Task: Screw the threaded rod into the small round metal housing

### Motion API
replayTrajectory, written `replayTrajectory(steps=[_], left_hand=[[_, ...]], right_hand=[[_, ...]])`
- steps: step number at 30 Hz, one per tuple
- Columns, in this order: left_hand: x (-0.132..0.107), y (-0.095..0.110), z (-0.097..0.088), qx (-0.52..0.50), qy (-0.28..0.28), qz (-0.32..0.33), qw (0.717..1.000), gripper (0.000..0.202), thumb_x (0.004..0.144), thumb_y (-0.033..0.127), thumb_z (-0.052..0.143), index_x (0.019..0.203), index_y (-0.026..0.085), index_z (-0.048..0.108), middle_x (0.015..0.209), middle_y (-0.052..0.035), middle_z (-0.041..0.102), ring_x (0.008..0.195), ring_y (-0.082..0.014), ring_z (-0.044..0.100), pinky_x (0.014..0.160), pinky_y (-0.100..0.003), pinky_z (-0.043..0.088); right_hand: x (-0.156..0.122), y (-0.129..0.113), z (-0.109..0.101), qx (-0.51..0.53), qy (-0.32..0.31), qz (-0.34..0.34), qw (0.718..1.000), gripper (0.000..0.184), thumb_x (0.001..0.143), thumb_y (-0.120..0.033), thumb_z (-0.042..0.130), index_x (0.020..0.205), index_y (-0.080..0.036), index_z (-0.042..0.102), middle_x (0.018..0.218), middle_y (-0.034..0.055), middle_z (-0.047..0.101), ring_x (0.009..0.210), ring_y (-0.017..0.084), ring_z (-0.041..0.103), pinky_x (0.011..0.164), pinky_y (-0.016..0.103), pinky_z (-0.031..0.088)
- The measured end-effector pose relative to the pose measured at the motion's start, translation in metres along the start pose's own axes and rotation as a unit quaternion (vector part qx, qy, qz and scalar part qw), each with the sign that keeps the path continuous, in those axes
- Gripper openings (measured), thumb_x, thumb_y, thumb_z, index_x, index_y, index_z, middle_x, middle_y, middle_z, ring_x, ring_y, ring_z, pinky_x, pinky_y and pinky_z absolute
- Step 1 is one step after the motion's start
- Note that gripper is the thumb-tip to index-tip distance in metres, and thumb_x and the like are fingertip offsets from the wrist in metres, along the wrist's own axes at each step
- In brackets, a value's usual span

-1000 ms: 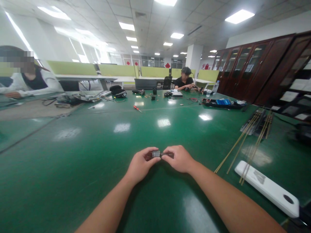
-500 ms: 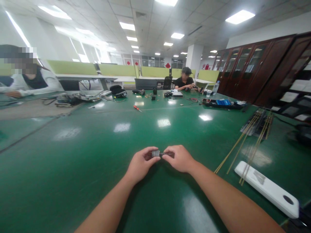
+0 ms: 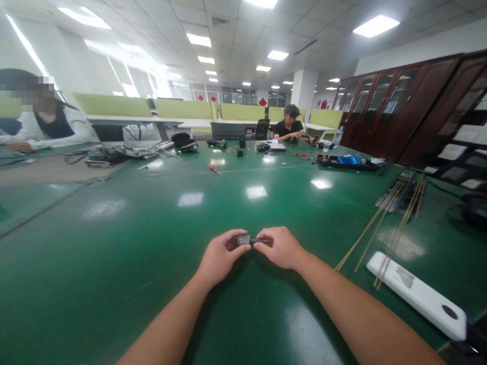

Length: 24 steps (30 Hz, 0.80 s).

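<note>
Over the green table (image 3: 152,263), close in front of me, both hands meet at one small metal part. Its left end is a short silver cylinder (image 3: 244,240), much like a small motor, pinched between the thumb and fingers of my left hand (image 3: 218,257). From there a thin dark shaft (image 3: 254,241) runs to the right, lying level, into the closed fingertips of my right hand (image 3: 280,247). Fingers cover both outer ends of the part, so its exact kind cannot be told.
A red screwdriver (image 3: 215,170) lies farther up the table. To the right are thin yellowish rods (image 3: 365,228) and a long white device (image 3: 418,294). A black tray (image 3: 342,163) with blue things stands farther back. Two people sit at the far and left sides.
Both hands keep the same grip in nearly the same place. At the left, the seated person's head has shifted slightly.
</note>
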<state>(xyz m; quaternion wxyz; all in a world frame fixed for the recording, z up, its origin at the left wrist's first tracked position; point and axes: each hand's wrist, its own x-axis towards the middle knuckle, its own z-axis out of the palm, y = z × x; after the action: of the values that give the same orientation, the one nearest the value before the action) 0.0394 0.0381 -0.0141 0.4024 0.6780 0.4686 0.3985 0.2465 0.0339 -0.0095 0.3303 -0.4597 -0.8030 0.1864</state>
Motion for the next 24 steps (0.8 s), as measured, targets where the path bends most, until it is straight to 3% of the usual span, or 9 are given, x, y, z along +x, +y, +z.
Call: replayTrajectory(steps=[24], left_hand=[[-0.0001, 0.0024, -0.0019, 0.017, -0.005, 0.006, 1.0, 0.041, 0.075, 0.041, 0.071, 0.109, 0.019, 0.066, 0.103, -0.0062, 0.073, 0.093, -0.0239, 0.069, 0.091, -0.038, 0.053]], right_hand=[[0.0005, -0.001, -0.0038, 0.005, 0.0, 0.003, 1.0, 0.013, 0.085, -0.03, 0.065, 0.086, -0.02, 0.072, 0.078, 0.0014, 0.072, 0.068, 0.014, 0.062, 0.063, 0.024, 0.04]])
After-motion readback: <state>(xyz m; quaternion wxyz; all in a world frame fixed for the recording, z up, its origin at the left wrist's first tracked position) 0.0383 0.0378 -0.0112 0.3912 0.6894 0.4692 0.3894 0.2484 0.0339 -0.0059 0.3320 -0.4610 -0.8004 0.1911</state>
